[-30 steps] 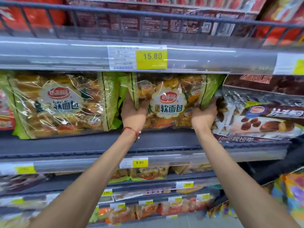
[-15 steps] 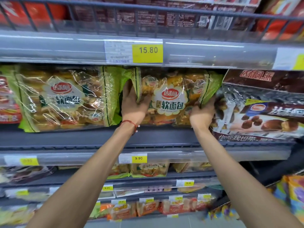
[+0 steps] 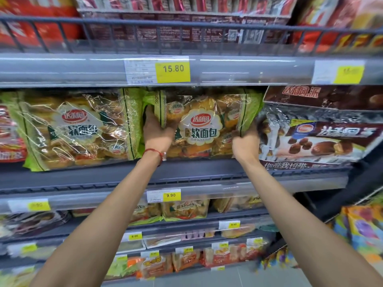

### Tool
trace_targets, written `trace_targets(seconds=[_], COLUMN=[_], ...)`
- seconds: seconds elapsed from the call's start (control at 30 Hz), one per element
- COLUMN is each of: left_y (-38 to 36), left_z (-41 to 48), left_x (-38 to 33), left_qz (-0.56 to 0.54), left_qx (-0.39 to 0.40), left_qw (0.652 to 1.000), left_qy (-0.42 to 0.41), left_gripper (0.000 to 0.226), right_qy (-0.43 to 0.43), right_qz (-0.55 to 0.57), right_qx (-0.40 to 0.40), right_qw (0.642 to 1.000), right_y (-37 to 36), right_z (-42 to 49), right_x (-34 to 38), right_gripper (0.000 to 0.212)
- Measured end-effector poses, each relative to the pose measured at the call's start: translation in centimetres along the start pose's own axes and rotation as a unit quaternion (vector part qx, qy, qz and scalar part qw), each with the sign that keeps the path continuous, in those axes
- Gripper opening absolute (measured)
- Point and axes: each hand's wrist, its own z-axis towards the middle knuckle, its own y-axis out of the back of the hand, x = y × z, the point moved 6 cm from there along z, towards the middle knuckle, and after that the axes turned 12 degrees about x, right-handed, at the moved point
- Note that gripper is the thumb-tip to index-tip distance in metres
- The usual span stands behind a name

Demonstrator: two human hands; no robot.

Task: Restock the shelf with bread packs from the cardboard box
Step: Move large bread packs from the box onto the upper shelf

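**Both hands on bread pack at the shelf**

Bread pack (image 3: 199, 125) upright on grey shelf (image 3: 103, 175), centre of view, label facing out; green side edges, clear front, buns visible inside; top edge tucked under the price rail (image 3: 228, 69) above. Left hand (image 3: 158, 131) clasps the pack's 9 o'clock edge, thumb on the front, fingers round behind; red string bracelet (image 3: 155, 151) at the wrist. Right hand (image 3: 245, 145) grips the lower corner at 4 o'clock, fingers curled onto the plastic. Second matching bread pack (image 3: 78, 129) at 9 o'clock of the held one, just beside it, tilted. Brown pie pack (image 3: 323, 137) at 3 o'clock, touching the right hand's side. Yellow 15.80 tag (image 3: 173, 69) at 12 o'clock; 9.90 tag (image 3: 171, 195) at 6 o'clock; lower shelves blurred, small packs only.
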Motion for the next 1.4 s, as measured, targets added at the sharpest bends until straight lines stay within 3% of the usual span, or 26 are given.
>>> trace_targets(seconds=[0.2, 0.43, 0.57, 0.67, 0.87, 1.03, 1.23, 1.4], left_y=[0.4, 0.4, 0.3, 0.1, 0.1, 0.1, 0.1, 0.8], left_z=[-0.2, -0.2, 0.3, 0.4, -1.1, -3.7, -8.7, -13.4], left_x=[-0.6, -1.7, -1.1, -0.8, 0.3, 3.0, 4.1, 5.4], left_qz=[-0.052, 0.008, 0.019, 0.010, -0.016, 0.008, -0.002, -0.081], left_qx=[-0.002, 0.008, 0.020, 0.031, 0.002, 0.005, 0.056, 0.161], left_qw=[0.999, 1.000, 0.999, 0.999, 1.000, 1.000, 0.998, 0.981], left_qy=[0.004, 0.008, 0.017, 0.029, 0.025, 0.027, 0.004, -0.078], left_gripper=[0.097, 0.098, 0.094, 0.091, 0.095, 0.094, 0.068, 0.055], right_qy=[-0.002, -0.040, -0.014, -0.011, 0.028, 0.005, 0.000, -0.038], right_qz=[-0.002, -0.021, -0.056, -0.092, -0.053, -0.043, 0.022, 0.037], right_qx=[-0.010, 0.038, 0.055, 0.074, 0.053, 0.018, -0.001, -0.060], right_qw=[1.000, 0.998, 0.997, 0.993, 0.997, 0.999, 1.000, 0.997], right_y=[-0.3, -0.5, -0.2, -0.1, 0.4, 0.2, -1.2, -5.0], right_z=[-1.2, -0.7, -0.3, 0.2, -1.8, -6.2, -13.2, -20.0], right_x=[1.1, 1.9, 2.1, 1.4, 1.2, 1.1, 1.4, 0.4], right_gripper=[0.108, 0.101, 0.092, 0.097, 0.096, 0.055, 0.035, 0.029])
